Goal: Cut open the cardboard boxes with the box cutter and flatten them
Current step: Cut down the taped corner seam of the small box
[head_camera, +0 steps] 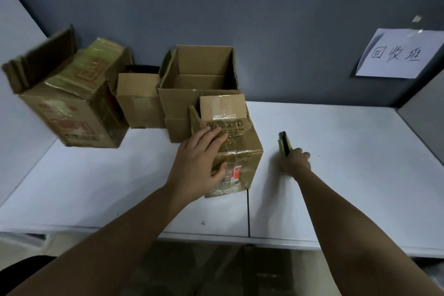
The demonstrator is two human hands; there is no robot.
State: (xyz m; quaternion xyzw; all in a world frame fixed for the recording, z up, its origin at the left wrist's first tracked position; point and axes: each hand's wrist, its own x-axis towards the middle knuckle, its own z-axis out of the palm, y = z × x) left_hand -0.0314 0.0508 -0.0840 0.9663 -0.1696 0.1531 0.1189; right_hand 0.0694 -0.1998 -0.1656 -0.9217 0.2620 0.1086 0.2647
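A small taped cardboard box (242, 149) stands near the middle of the white table (336, 175), one top flap raised. My left hand (199, 161) holds it, fingers over the top and thumb on the near side. To its right my right hand (295, 161) grips a green and black box cutter (284, 143), whose far end points away from me just above the table. Behind the small box stands a larger open box (199, 79). Further left are a small open box (139, 103) and a big worn box (72, 103) with printed sides.
A dark partition wall runs along the back of the table, with a handwritten paper sign (398, 54) taped at the right. A seam (248, 211) splits the tabletop in two. The table's front edge lies close to me, with floor below.
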